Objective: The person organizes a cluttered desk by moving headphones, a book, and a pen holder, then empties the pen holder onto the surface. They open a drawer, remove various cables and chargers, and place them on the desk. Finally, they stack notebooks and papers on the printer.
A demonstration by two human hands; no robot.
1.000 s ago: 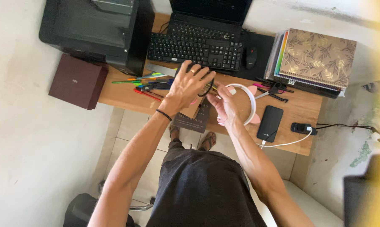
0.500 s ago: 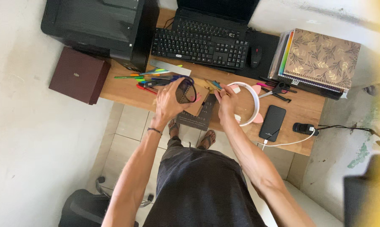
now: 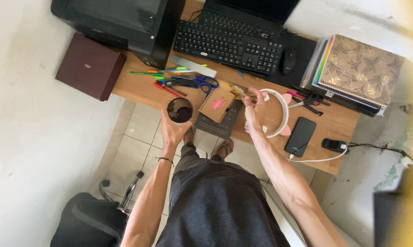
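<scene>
Grips a dark cup (image 3: 180, 111) in the left hand (image 3: 173, 128), fingers wrapped round its wall, open mouth turned up toward the camera, off the desk's near edge at about 7 o'clock from the blue-handled scissors (image 3: 204, 83). Pinches a slim brownish-yellow item (image 3: 239, 90) in the right hand (image 3: 255, 109), fingertips closed on one end; cannot tell what kind of item. Looks like a collecting step, cup ready in one hand and small piece lifted in the other. Calls next for bringing the two hands together with the cup kept level.

Starting far left: a maroon square box (image 3: 90, 66) with a small pale mark at its centre, hanging over the wooden desk (image 3: 138, 91) edge. At 1 o'clock from it, a black printer (image 3: 119, 18). Further right, coloured pens (image 3: 163, 77) fanned beside a steel ruler (image 3: 193, 67). At 3 o'clock from the cup, a small brown spiral notepad (image 3: 218, 103) atop a dark book (image 3: 222, 122) with pale cover lettering. Then a white headband with pink ears (image 3: 282, 114), a black phone (image 3: 300, 136), and at 1 o'clock from that a leaf-patterned notebook (image 3: 359, 66) topping a stack.
</scene>
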